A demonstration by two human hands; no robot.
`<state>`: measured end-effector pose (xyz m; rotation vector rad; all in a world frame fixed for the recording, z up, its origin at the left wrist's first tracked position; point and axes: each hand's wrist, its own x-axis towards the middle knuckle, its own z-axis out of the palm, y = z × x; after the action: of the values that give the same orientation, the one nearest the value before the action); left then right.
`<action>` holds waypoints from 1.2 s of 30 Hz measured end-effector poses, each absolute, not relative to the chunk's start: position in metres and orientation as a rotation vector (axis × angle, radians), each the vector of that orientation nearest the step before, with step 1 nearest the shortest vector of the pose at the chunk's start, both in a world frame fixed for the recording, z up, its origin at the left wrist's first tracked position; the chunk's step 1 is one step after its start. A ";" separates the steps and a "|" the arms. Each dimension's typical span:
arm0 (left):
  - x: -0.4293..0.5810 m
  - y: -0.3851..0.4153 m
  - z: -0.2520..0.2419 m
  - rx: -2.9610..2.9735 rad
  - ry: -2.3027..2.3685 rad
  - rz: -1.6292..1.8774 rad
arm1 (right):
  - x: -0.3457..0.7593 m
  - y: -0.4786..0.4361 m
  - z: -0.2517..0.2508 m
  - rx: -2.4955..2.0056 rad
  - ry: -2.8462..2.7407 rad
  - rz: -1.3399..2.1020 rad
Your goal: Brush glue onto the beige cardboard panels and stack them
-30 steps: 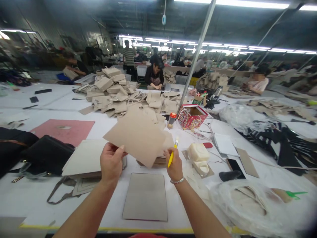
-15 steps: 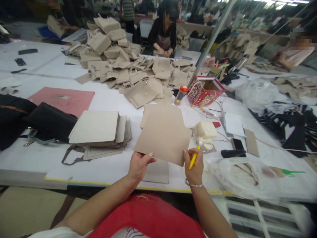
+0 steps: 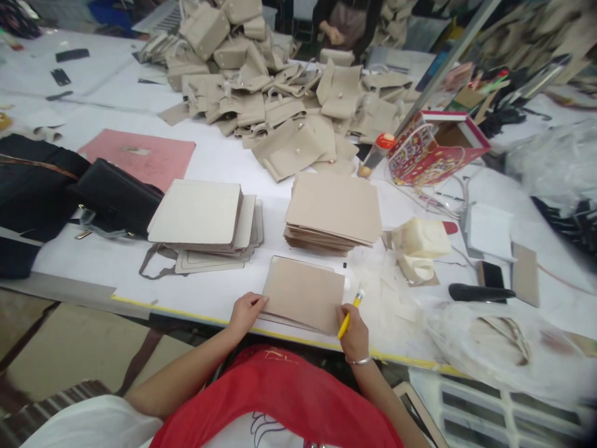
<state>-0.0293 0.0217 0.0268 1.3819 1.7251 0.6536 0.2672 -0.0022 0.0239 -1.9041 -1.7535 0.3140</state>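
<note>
Beige panel [image 3: 301, 294] coming down flat at table edge [image 3: 186, 317], left hand [image 3: 247, 313] pressing it, right hand [image 3: 353, 333] gripping yellow pen [image 3: 346, 325]; panel stack [image 3: 332, 208] sitting at 12 o'clock.

LEFT HAND [image 3: 247, 313]: open, palm down, fingers extended | RIGHT HAND [image 3: 354, 333]: fingers flexed in pen grip | LEFT FOREARM [image 3: 186, 368], RIGHT FOREARM [image 3: 380, 386]: angled inward, hands well apart

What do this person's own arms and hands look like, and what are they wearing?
The left hand and right hand are bare, without gloves, and the right wrist has a thin silver bangle. A red sleeveless top lies over a white short-sleeved shirt with a dark line print.
</note>
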 end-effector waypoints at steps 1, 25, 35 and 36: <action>-0.032 0.024 0.022 1.416 1.749 0.608 | 0.265 0.002 0.018 -1.910 -1.761 0.343; -0.036 0.045 -0.010 1.159 1.764 0.470 | 0.257 0.028 -0.013 -2.121 -1.763 0.612; -0.032 0.047 -0.009 1.192 1.816 0.391 | 0.255 0.028 -0.009 -2.208 -1.864 0.556; -0.032 0.047 -0.009 1.198 1.815 0.391 | 0.255 0.028 -0.009 -2.214 -1.868 0.552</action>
<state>-0.0320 0.0470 -0.0093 1.1982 1.8150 0.3912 0.2551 0.0281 -0.0089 -2.2142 -1.8684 0.5520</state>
